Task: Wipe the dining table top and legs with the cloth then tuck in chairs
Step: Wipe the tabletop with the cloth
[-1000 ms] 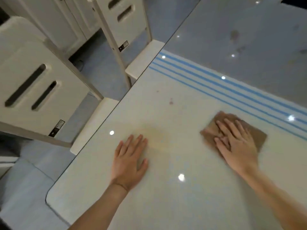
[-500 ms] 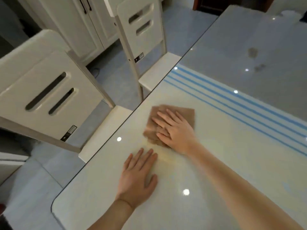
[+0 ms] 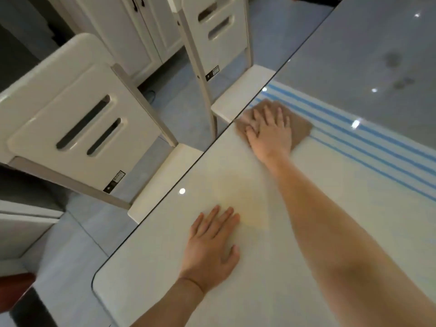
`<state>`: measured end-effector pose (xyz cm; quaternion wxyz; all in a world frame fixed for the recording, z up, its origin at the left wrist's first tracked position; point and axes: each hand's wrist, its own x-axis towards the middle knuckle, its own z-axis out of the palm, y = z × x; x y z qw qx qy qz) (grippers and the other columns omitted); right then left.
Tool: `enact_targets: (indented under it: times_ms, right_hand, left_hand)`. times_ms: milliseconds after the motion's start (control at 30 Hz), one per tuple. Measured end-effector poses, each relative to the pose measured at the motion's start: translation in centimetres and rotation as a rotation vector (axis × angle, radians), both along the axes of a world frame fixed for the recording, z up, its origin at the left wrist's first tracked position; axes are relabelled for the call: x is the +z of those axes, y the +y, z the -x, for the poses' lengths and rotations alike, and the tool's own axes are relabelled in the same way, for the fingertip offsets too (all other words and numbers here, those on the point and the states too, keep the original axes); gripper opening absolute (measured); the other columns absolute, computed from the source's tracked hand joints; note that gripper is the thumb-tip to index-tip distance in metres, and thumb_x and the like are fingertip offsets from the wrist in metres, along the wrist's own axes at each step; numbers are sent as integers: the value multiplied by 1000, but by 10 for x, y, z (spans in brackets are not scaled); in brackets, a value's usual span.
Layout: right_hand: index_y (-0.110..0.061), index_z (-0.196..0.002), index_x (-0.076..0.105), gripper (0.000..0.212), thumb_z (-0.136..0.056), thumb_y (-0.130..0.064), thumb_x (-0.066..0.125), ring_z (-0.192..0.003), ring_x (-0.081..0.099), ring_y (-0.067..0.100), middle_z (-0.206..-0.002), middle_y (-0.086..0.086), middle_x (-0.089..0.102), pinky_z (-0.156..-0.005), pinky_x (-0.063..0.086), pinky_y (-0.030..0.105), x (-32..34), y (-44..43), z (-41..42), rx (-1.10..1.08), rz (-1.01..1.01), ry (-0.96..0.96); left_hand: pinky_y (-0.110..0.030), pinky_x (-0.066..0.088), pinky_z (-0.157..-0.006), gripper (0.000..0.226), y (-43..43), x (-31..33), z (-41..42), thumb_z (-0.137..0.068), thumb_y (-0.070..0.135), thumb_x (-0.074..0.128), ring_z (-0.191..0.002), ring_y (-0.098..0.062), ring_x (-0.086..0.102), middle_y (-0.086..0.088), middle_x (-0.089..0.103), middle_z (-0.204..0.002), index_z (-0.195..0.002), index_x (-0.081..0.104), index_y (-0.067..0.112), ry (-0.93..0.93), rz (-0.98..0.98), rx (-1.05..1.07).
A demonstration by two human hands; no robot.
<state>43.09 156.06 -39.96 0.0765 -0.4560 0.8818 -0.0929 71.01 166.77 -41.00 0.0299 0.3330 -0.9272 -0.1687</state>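
**A:** Since the right hand (image 3: 269,131) lies flat on the cloth (image 3: 303,132) with its fingers straight, why isn't it gripping it?

**B:** It's pressing, I'd say, not holding. An open palm spreads the cloth on the table (image 3: 259,298) and gives even pressure for wiping. The arm reaches far out, so the cloth sits at the table's left edge, where the blue stripes (image 3: 377,142) begin, just beside the seat of the farther chair (image 3: 219,31).

**A:** And the left hand (image 3: 212,246)?

**B:** Also open, palm down on bare tabletop near the corner, holding nothing. It's probably a prop to lean on during the long reach.

**A:** What's the cloth like?

**B:** Brown, thin, lying flat, and mostly hidden under the hand. It's blurred, so I can't tell whether it's damp.

**A:** Is there much left to do?

**B:** I'd judge so. Dark smudges (image 3: 392,60) show on the grey part beyond the stripes. The nearer chair (image 3: 77,128) and the farther one look not yet tucked in, their seats only at the table's edge.
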Motion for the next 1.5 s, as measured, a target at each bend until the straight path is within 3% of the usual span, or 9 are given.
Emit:
enact_targets:
  times_ms: [200, 433, 567, 800, 933, 1000, 1133, 1233, 1500]
  right_hand:
    - [-38, -147, 36, 57, -93, -56, 30, -148, 22, 22, -157, -9, 31, -121, 15, 41, -5, 136, -32, 385, 9, 8]
    - [-26, -146, 41, 67, -93, -60, 19, -146, 23, 29, -156, 4, 35, -120, 15, 48, -10, 364, 116, -400, -88, 97]
    - [-22, -149, 37, 68, -89, -52, 23, -146, 20, 37, -157, 8, 31, -120, 11, 50, -3, 324, 69, -667, -53, 31]
    - [-35, -147, 39, 61, -89, -49, 50, -147, 25, 26, -156, -6, 33, -115, 24, 46, -2, 345, -251, 191, -1, -33]
    - [-39, -149, 32, 70, -84, -59, 50, -147, 25, 22, -158, -10, 30, -115, 24, 42, 0, 408, -247, 656, -102, 70]
    - [-42, -150, 25, 68, -87, -59, 46, -148, 20, 22, -157, -7, 32, -118, 19, 40, -4, 411, -200, 475, -84, 73]
    - [-39, -147, 34, 59, -91, -55, 33, -146, 25, 27, -153, 1, 40, -118, 16, 42, -5, 354, -111, -363, 27, 40]
    - [-35, -149, 33, 60, -92, -54, 27, -148, 16, 29, -159, -1, 30, -120, 11, 47, -3, 286, -96, -562, 3, -4]
    - [-33, -150, 34, 61, -93, -50, 47, -148, 21, 26, -158, -6, 30, -117, 22, 46, 4, 337, -354, 190, -36, 7]
  left_hand:
    - [-37, 16, -116, 63, 0, 1, -1, -83, 46, 46, -144, -11, 23, 14, 34, -151, -144, 37, 33, -15, 24, 5]
    - [-38, 17, -116, 60, 2, 4, 0, -83, 44, 43, -142, -15, 27, 10, 40, -148, -140, 43, 29, 4, 53, 24]
    - [-38, 16, -116, 60, 2, 3, 1, -82, 46, 42, -142, -18, 28, 7, 41, -149, -140, 44, 28, -27, 54, 17]
    - [-42, 19, -114, 61, 3, 3, 0, -82, 45, 40, -141, -22, 30, 3, 42, -149, -140, 44, 25, -8, 69, 0]
    - [-42, 14, -116, 64, 2, 4, -1, -82, 45, 35, -143, -23, 27, 3, 38, -151, -143, 40, 25, -32, 61, -22]
    - [-42, 11, -117, 63, 2, 3, -1, -83, 43, 35, -144, -22, 23, 4, 36, -152, -144, 38, 25, -33, 53, -27]
    - [-45, 15, -117, 62, 3, -1, -2, -82, 42, 36, -144, -23, 25, 4, 38, -151, -142, 40, 26, 6, 37, -4]
    - [-45, 13, -118, 62, 3, -4, -3, -82, 42, 35, -144, -22, 24, 5, 38, -151, -142, 40, 26, 20, 43, -13]
    - [-39, 5, -120, 61, 0, 0, -3, -85, 42, 39, -146, -18, 16, 9, 30, -155, -145, 34, 29, 11, 6, -9]
